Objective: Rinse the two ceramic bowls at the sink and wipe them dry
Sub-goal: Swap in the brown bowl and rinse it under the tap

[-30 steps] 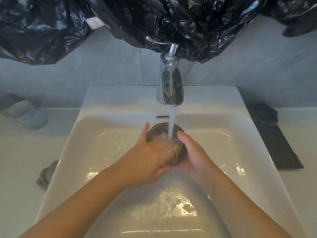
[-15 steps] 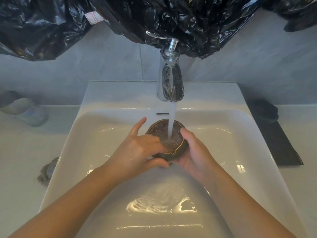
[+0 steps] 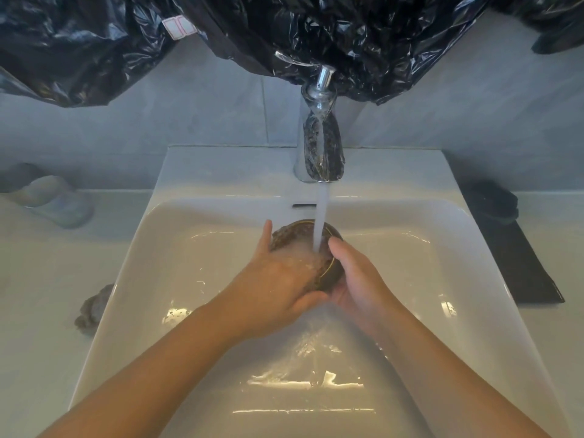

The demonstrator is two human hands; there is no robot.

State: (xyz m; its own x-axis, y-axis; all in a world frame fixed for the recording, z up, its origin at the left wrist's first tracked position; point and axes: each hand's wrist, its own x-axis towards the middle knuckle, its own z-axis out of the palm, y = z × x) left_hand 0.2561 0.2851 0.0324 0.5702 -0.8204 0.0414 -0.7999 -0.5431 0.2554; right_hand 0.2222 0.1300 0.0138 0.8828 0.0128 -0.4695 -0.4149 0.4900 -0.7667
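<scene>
- Two bare forearms come in from the lower left and lower right corners of the frame and converge toward the middle, over the basin of the white sink point(image 3: 177, 248).
- The left hand point(image 3: 278, 289) lies palm down across the near left part of the bowl point(image 3: 290, 235). Its forefinger stretches straight along the bowl's left rim and its thumb hooks under the near edge. The other fingers are lost in splashing water.
- The right hand point(image 3: 357, 279) cups the bowl from the right and from beneath, with its thumb laid over the far right of the rim, so both hands grip the bowl.
- The bowl is dark brown with a thin gold rim. It is held above the basin at frame centre, mouth upward and tipped toward the person.
- A white stream of water point(image 3: 321, 216) falls into the bowl and foams over the left hand's fingers.
- The stream comes from a chrome faucet point(image 3: 320, 147) on the sink's back ledge, at upper centre.
- On the pale surface point(image 3: 38, 279), a grey crumpled cloth point(image 3: 93, 308) lies against the sink's left edge.
- A blurred pale object point(image 3: 53, 197) sits farther back at the left.
- A black mat point(image 3: 518, 263) lies to the right of the sink.
- Crinkled black plastic sheeting point(image 3: 347, 33) hangs across the top of the frame.
</scene>
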